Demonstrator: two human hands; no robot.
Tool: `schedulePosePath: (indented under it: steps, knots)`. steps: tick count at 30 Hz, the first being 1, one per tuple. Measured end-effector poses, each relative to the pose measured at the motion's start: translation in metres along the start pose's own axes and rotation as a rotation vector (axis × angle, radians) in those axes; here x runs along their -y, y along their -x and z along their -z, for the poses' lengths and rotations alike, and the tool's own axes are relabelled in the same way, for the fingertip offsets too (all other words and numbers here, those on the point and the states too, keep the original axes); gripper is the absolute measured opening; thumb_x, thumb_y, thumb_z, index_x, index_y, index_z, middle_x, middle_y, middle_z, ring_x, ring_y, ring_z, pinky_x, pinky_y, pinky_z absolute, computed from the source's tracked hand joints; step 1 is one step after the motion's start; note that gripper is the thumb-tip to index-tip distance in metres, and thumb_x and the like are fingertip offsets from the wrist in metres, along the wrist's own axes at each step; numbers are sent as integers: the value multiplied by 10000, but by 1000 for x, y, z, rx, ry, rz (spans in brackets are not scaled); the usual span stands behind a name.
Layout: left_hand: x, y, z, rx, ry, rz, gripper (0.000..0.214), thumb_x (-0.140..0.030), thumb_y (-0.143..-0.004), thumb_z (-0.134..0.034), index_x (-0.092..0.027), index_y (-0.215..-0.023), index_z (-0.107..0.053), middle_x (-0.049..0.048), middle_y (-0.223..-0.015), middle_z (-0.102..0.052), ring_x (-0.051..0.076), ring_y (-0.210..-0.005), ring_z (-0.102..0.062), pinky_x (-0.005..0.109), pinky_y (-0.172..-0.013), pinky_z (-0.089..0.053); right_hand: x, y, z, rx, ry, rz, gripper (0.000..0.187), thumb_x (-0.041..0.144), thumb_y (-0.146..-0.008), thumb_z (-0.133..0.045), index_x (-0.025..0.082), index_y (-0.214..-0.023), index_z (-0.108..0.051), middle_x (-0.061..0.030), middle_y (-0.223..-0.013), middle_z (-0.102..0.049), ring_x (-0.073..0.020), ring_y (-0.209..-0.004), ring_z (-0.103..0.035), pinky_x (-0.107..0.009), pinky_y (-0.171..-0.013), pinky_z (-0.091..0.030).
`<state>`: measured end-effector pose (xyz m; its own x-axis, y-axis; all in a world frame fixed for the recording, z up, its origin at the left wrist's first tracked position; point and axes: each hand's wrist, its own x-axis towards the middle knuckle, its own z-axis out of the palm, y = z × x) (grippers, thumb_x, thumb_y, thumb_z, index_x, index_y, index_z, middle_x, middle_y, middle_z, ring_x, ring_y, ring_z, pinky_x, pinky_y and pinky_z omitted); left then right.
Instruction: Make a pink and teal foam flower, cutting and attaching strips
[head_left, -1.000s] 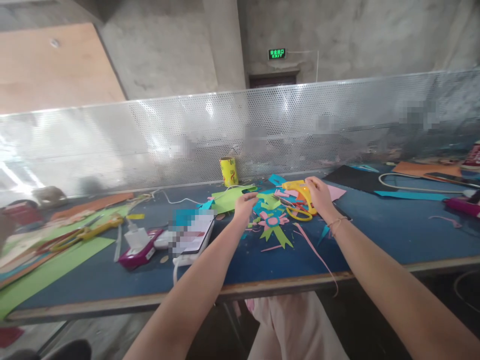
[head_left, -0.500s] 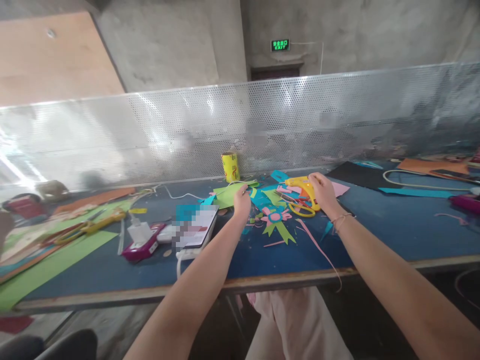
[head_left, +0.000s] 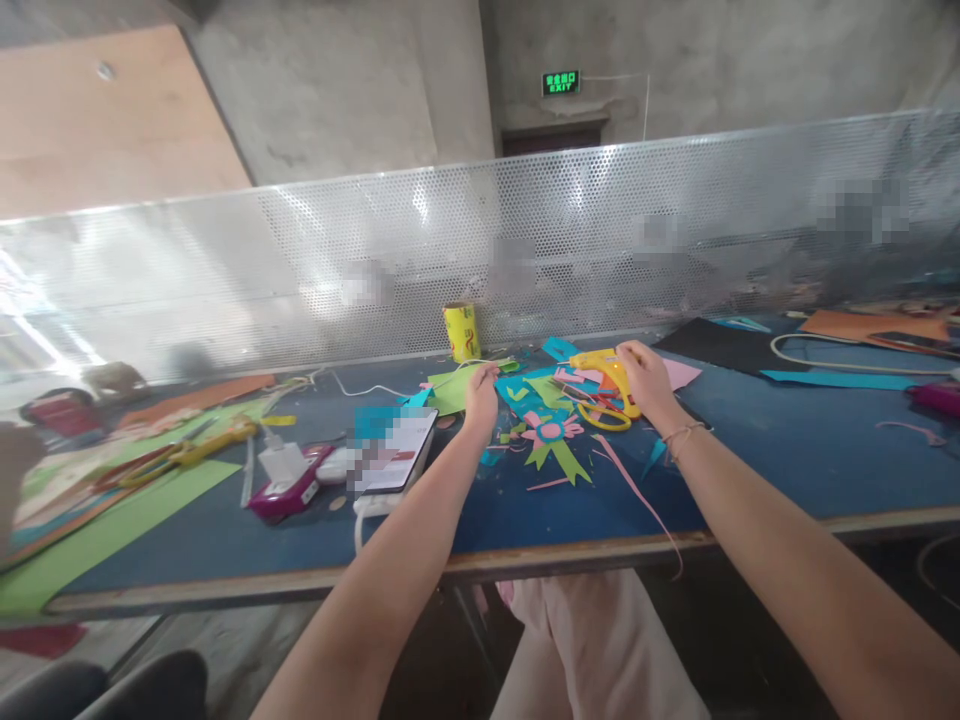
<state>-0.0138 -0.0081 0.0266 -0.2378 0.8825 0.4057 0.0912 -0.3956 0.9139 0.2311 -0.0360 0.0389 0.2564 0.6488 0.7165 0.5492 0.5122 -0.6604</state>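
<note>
My right hand (head_left: 646,380) is wrapped round the handle of a yellow glue gun (head_left: 604,366), its nozzle pointing left. My left hand (head_left: 481,398) has its fingers pressed together over a green paper sheet (head_left: 448,396); whatever they pinch is hidden. Between my hands lie blue paper (head_left: 529,381), green scraps and yellow-handled scissors (head_left: 606,420). Closer to me is a paper flower (head_left: 551,431) with pink petals, a blue centre ring and green ribbon tails. A thin pink strip (head_left: 631,482) trails over the table's front edge.
A phone (head_left: 399,452) rests on a white device left of my forearm, near a purple power strip (head_left: 289,492) with a white plug. A yellow roll (head_left: 461,332) stands by the perforated metal screen (head_left: 420,265). Black paper (head_left: 720,350) lies right; more scissors (head_left: 187,452) lie left.
My left fingertips have shifted slightly over the green paper. My right hand keeps the glue gun in nearly the same place. A blurred shape at the far left edge reaches further into view.
</note>
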Motion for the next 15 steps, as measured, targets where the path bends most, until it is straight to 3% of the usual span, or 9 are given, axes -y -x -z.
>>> schedulePosePath:
  steps: [7,10,15]
  knots:
    - [12,4,-6,153,-230,-6,181,-152,-643,-530,-183,-809,-595,62,-903,-625,185,-869,-560,328,-835,-397,1,1,0,1,-16,-20,261,400,-768,-396,195,-719,-549,-29,-686,-565,-188,-670,-502,-308,-606,-379]
    - [10,4,-8,121,-92,64,168,-221,-706,-467,-185,-815,-588,59,-922,-629,173,-878,-564,318,-821,-401,1,1,0,6,-4,-3,255,396,-764,-403,191,-696,-538,-30,-695,-568,-183,-676,-500,-303,-613,-376]
    - [-10,4,3,-14,336,315,392,-397,-800,-266,-173,-931,-561,82,-1045,-611,143,-846,-590,278,-725,-432,2,-1,1,3,4,-3,235,377,-759,-412,187,-685,-528,-26,-700,-565,-177,-687,-499,-298,-628,-371]
